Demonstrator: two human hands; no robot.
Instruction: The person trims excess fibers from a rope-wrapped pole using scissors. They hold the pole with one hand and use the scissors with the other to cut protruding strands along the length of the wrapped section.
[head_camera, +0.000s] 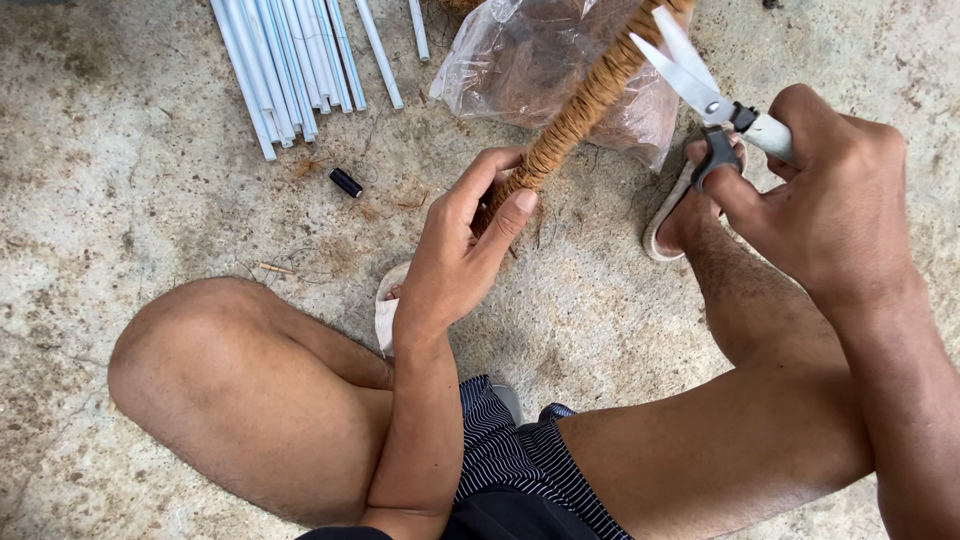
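On concrete floor (120, 180), plastic bag (500, 60) holds brown fibre beside white tubes (285, 60).

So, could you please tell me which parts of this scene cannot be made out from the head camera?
- Rope-wrapped stick: its upper end is cut off by the top edge, its lower end hidden inside the left hand.
- Scissors: handles partly covered by the right hand.
- Clear plastic bag: its brownish contents are blurred by the film and cut off at the top.
- White tubes: far ends cut off by the top edge.
- Small black cylinder: too small to identify.
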